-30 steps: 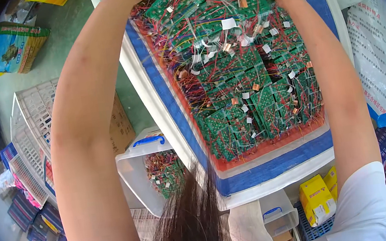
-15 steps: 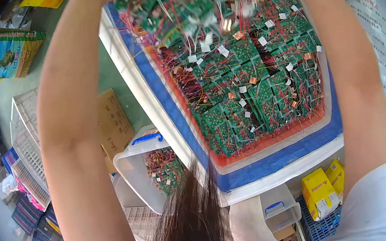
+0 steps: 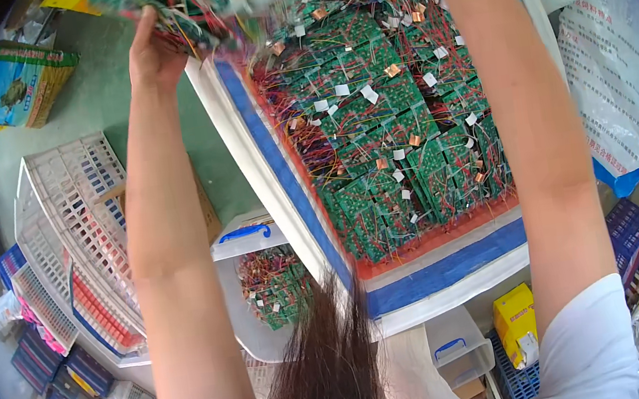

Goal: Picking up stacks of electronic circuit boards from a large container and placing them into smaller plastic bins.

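At the upper left, my left hand (image 3: 154, 58) is closed on the edge of a bundle of wired green circuit boards (image 3: 210, 8), blurred by motion, with red and white wires hanging from it. My right forearm (image 3: 517, 76) reaches past the top edge of the picture, so the right hand is out of sight. Below and between my arms, rows of green circuit boards (image 3: 366, 121) with tangled wires, white tags and small copper-coloured pieces lie on a worktop (image 3: 443, 280) banded red, white and blue.
Left of the worktop stand a clear bin (image 3: 240, 303) holding more wired boards and a white slatted crate (image 3: 82, 206). A printed plastic sack (image 3: 610, 80) is at the right. Near my lap are an empty-looking clear box (image 3: 459, 342) and a yellow packet (image 3: 517, 319).
The held bundle of boards has swung left and up with my left hand, which has come into view. My right arm has shifted left over the boards.
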`<state>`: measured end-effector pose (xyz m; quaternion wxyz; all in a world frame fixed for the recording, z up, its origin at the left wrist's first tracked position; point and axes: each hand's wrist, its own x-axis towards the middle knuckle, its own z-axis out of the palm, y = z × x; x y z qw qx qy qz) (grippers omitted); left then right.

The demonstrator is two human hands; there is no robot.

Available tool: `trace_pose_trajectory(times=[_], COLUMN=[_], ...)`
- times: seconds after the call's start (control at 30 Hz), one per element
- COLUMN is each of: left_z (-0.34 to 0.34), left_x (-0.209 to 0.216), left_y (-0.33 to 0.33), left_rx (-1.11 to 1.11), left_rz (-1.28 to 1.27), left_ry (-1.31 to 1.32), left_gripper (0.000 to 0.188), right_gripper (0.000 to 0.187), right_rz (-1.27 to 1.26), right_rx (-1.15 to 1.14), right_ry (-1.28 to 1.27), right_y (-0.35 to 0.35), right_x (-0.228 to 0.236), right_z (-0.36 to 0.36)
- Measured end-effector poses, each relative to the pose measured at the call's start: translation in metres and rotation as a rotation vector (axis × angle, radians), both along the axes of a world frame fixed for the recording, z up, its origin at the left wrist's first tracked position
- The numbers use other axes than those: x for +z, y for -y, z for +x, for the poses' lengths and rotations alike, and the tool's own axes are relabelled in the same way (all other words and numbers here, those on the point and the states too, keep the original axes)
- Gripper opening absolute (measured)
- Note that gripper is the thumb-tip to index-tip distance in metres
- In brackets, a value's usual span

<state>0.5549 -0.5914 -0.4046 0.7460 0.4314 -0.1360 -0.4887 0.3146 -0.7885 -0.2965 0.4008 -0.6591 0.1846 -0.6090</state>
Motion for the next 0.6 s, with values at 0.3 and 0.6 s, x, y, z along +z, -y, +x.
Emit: trace_pose_trajectory(times=[0.3,0.6], left_z=[-0.005,-0.007], left_x=[-0.037,-0.034], left_y=[-0.071,-0.151], left_rx=[0.718,0.428], left_rz=[-0.073,-0.586], left_ry=[-0.409,-0.649], left_gripper=[0.046,0.046], right_gripper=[0.054,0.078], right_rz=[-0.442,-0.212], right_rx=[-0.063,0.312], right_ry=[-1.202,-1.441], right_y=[-0.073,-0.088], right_x=[-0.193,-0.133], right_z=[0.030,0.073])
